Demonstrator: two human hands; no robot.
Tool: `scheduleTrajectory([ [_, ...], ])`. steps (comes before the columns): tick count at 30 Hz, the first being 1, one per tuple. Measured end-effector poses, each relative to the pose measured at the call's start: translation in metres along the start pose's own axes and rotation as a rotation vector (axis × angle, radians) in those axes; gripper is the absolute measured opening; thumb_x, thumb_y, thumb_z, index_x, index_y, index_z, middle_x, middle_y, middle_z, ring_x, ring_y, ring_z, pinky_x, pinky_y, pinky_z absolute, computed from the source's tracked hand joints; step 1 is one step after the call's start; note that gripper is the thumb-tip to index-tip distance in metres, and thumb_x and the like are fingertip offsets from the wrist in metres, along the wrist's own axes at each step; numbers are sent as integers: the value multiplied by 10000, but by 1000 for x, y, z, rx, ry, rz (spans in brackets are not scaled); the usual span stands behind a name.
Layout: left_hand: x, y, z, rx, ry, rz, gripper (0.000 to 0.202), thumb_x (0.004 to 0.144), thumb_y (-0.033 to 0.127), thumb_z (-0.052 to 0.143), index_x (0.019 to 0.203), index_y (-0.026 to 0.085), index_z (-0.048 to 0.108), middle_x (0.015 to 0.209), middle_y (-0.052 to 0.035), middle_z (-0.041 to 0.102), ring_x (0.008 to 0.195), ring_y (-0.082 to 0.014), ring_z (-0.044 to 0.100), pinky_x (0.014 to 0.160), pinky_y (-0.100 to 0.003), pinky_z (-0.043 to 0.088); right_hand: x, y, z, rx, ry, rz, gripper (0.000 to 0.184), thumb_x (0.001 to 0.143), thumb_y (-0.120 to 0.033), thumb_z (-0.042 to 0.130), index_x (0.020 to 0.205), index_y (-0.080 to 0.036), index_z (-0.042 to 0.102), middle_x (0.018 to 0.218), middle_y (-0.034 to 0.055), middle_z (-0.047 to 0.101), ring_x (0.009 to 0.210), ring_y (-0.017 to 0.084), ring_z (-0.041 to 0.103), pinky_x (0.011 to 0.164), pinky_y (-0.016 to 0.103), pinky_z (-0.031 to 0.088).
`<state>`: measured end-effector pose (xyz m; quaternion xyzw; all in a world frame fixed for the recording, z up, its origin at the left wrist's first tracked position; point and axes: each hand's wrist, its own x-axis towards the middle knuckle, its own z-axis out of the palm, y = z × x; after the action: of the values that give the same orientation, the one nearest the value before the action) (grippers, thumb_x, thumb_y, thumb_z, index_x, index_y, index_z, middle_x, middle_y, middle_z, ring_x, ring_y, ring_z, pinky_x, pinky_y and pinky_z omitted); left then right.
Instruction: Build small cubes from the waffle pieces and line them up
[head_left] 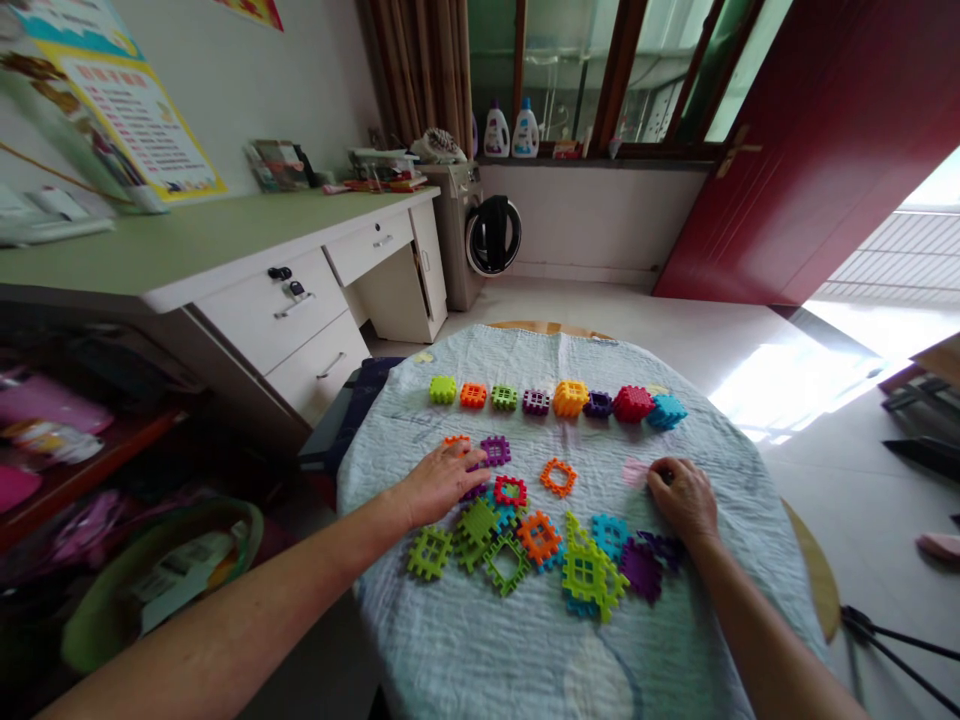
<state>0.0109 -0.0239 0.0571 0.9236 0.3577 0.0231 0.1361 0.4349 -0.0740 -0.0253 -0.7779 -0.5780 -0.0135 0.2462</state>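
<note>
Nearest, loose tiles (476, 525) lie jumbled on the cloth (472, 650), on the near side of the orange frame (546, 478). Left of the frame, the left hand (446, 478) reaches over a few more, fingers loosely spread; right of it, the right hand (684, 492) rests with fingers curled, and whether it pinches anything I cannot tell. Beyond the frame stands a row of blocks (571, 398). The step in hand looks like choosing a tile; lifting one calls for a pinch on its notched edge
</note>
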Motion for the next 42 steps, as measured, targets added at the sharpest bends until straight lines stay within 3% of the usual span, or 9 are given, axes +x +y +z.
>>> scheduleTrajectory([
  [4, 0, -2, -10, 66, -42, 78, 461, 731, 78, 566, 1141, 276, 635, 1306, -46, 614, 1276, -278, 482, 1095, -435, 373, 0, 0, 0, -10, 0, 3, 257, 787, -393, 481, 779, -225, 675, 900, 76, 667, 855, 247, 553, 809, 373, 399],
  [7, 1, -7, -19, 80, -10, 67, 495, 634, 135, 636, 1120, 229, 612, 1254, -82, 620, 1242, -304, 486, 1055, -430, 405, 0, 0, 0, -12, -5, 3, 257, 792, -394, 480, 779, -226, 674, 897, 74, 663, 848, 243, 550, 803, 371, 399],
  [12, 26, -2, -20, 20, 180, -195, 439, 681, 339, 672, 1089, 194, 601, 1018, -73, 673, 1003, -262, 593, 937, -391, 465, -1, 0, 1, -15, 8, 2, 244, 797, -379, 483, 779, -229, 675, 901, 73, 657, 843, 240, 540, 794, 366, 397],
  [15, 46, 8, -12, 47, 245, -307, 440, 712, 433, 673, 1081, 198, 624, 990, -77, 689, 969, -268, 606, 913, -408, 465, -1, -1, 1, -10, 7, 3, 232, 794, -372, 490, 768, -229, 671, 892, 70, 655, 841, 238, 538, 801, 365, 395],
  [21, 60, 12, 3, 156, 136, -257, 328, 701, 370, 680, 962, 172, 667, 1002, -119, 663, 1022, -317, 571, 913, -454, 447, -1, -1, 0, -15, -12, 1, 225, 789, -353, 489, 780, -226, 674, 864, 68, 650, 830, 239, 531, 802, 369, 386],
  [30, 65, -5, 1, 91, 35, -155, 388, 712, 371, 682, 1049, 181, 656, 1048, -105, 652, 1022, -294, 572, 917, -406, 455, -2, -3, -1, -14, -8, 9, 225, 793, -341, 489, 782, -224, 681, 865, 64, 655, 816, 233, 523, 781, 361, 374],
  [37, 67, -6, -1, 91, 37, -226, 377, 703, 389, 687, 1013, 177, 645, 1028, -104, 651, 1000, -290, 575, 902, -396, 457, -2, -5, -2, -14, -15, 21, 208, 795, -336, 500, 784, -225, 676, 867, 64, 655, 834, 238, 526, 785, 359, 375],
  [42, 68, -5, 1, 112, 38, -218, 479, 686, 428, 718, 1087, 182, 627, 1101, -113, 626, 1066, -298, 556, 948, -398, 442, -2, -5, -3, -14, -19, 23, 206, 797, -335, 500, 784, -225, 673, 868, 63, 652, 835, 236, 527, 787, 356, 375],
])
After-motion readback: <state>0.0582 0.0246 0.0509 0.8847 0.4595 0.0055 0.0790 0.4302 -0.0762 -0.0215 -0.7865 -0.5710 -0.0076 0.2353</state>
